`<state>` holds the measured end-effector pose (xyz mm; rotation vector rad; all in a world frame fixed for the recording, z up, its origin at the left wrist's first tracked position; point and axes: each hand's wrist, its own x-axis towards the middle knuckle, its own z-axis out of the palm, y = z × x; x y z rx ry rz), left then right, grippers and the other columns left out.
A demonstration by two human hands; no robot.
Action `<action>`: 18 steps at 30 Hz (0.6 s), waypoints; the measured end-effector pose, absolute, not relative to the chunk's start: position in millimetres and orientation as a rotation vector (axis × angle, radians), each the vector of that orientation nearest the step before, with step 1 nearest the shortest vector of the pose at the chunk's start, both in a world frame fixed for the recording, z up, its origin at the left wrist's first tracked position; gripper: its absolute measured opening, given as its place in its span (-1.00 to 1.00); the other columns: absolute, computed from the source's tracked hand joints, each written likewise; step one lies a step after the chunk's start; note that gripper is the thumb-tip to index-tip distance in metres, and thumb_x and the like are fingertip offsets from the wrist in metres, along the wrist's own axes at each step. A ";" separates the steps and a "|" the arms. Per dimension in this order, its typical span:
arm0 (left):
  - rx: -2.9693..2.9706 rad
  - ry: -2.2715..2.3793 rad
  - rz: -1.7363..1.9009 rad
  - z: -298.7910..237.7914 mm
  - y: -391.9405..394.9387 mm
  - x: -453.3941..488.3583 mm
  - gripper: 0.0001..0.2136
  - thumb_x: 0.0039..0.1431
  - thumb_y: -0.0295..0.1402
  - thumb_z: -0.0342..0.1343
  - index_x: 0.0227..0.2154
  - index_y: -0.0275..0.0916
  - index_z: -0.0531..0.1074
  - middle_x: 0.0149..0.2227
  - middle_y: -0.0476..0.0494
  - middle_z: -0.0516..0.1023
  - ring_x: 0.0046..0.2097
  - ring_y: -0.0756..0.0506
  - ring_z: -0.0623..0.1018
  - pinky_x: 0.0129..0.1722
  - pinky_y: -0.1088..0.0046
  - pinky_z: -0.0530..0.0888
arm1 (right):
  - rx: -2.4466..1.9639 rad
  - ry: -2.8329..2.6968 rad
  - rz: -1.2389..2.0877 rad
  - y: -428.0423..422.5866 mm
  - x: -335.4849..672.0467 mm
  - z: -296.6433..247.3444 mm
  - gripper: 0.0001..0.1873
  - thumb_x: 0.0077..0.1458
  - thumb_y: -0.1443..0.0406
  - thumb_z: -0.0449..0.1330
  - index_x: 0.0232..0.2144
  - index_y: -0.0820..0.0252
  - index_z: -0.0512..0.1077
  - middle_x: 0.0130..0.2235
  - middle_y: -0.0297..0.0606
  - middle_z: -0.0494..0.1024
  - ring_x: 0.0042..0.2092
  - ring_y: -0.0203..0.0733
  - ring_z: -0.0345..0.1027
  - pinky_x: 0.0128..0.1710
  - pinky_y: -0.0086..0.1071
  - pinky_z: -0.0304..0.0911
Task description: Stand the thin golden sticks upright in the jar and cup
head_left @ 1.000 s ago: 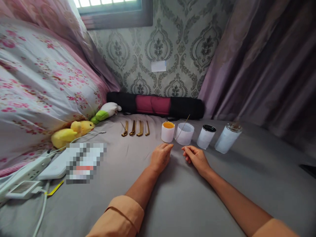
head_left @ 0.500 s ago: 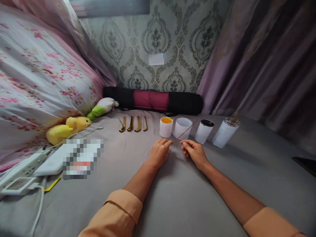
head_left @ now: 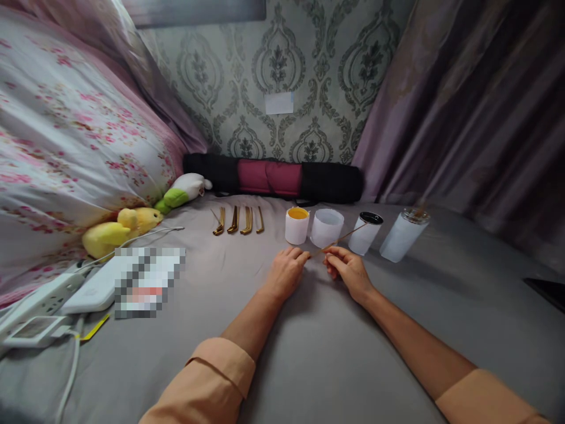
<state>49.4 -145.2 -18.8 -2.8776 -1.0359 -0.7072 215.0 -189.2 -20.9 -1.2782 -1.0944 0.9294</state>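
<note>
A thin brown stick (head_left: 348,234) slants up to the right, its far end reaching in front of the dark-topped white cylinder (head_left: 362,237). My right hand (head_left: 348,272) is closed in a pinch on its lower part. My left hand (head_left: 286,272) rests on the grey sheet, fingers curled together, with its fingertips at the stick's lower end. Behind my hands stand a white cup with yellow inside (head_left: 296,229), a wider whitish cup (head_left: 325,232) and a tall white jar with a clear rim (head_left: 402,238).
Several groups of bent gold-brown rods (head_left: 246,224) lie left of the cups. A black and maroon roll (head_left: 269,178) lies along the wall. At left are plush toys (head_left: 106,237), a power strip (head_left: 48,300), cables and a white box (head_left: 95,291). A dark flat object (head_left: 545,294) lies far right.
The stick has shifted right and lower, its upper end now in front of the dark-topped cylinder and its lower end at my left fingertips. Both hands have barely moved.
</note>
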 end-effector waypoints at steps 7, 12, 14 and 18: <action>-2.873 -1.013 -0.664 -18.1 -145.5 49.0 -0.72 0.15 -0.45 -0.17 -0.10 -0.20 0.30 -0.26 -0.17 0.38 -0.17 -0.11 0.33 -0.21 0.37 0.27 | -1.240 -1.106 0.955 -190.5 215.8 -21.8 -0.65 -0.13 0.18 0.14 -0.26 0.24 0.38 -0.48 -0.32 0.40 -0.55 -0.39 0.19 -0.63 -0.51 0.07; -2.855 -1.011 -0.639 -19.1 -145.4 49.3 -0.72 0.13 -0.47 -0.16 -0.11 -0.20 0.30 -0.26 -0.17 0.38 -0.17 -0.11 0.33 -0.21 0.36 0.27 | -1.210 -1.083 0.992 -191.2 214.3 -20.0 -0.63 -0.14 0.15 0.16 -0.26 0.24 0.38 -0.47 -0.32 0.40 -0.55 -0.40 0.20 -0.62 -0.51 0.09; -2.839 -1.013 -0.644 -19.1 -145.6 49.9 -0.73 0.13 -0.47 -0.17 -0.13 -0.21 0.31 -0.26 -0.16 0.39 -0.18 -0.12 0.33 -0.22 0.36 0.28 | -1.213 -1.062 0.989 -190.8 213.7 -20.3 -0.62 -0.14 0.12 0.17 -0.28 0.24 0.40 -0.47 -0.32 0.39 -0.56 -0.40 0.20 -0.63 -0.51 0.08; -2.888 -1.030 -0.690 -20.8 -145.5 52.3 -0.74 0.11 -0.49 -0.15 -0.18 -0.20 0.34 -0.28 -0.14 0.40 -0.20 -0.10 0.35 -0.23 0.39 0.30 | -1.222 -1.026 0.975 -189.1 214.0 -23.5 -0.60 -0.12 0.07 0.15 -0.30 0.26 0.40 -0.48 -0.31 0.38 -0.56 -0.41 0.19 -0.64 -0.53 0.08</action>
